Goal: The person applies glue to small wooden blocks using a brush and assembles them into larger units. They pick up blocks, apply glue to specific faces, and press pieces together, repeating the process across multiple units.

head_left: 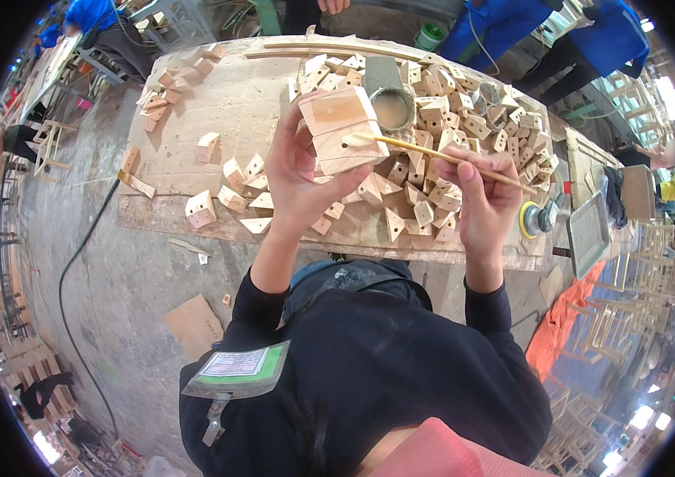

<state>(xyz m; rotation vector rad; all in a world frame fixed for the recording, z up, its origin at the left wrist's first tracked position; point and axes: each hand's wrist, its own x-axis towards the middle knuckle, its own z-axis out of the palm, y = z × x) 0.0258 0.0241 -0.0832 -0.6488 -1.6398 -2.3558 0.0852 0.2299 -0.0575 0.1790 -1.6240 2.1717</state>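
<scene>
My left hand [288, 171] is closed round pale wooden blocks [341, 115] held up together over the workbench, its thumb across their lower edge. A dark round hole shows in the nearest face. In my right hand [482, 208], a thin wooden stick [425, 149] is pinched between thumb and fingers. Its left tip reaches the face beside that hole; whether it touches I cannot tell. Just behind the held blocks stands a grey round container [385, 73] with a pale tan liquid inside. Many loose drilled blocks [477, 126] lie heaped to the right of it.
More blocks lie on the workbench [166, 155], some near its front edge and others far left. A brush [135, 183] lies at the left edge by a black cable. A yellow-rimmed round tool [530, 220] and grey tray [589, 230] are at right. People in blue stand beyond.
</scene>
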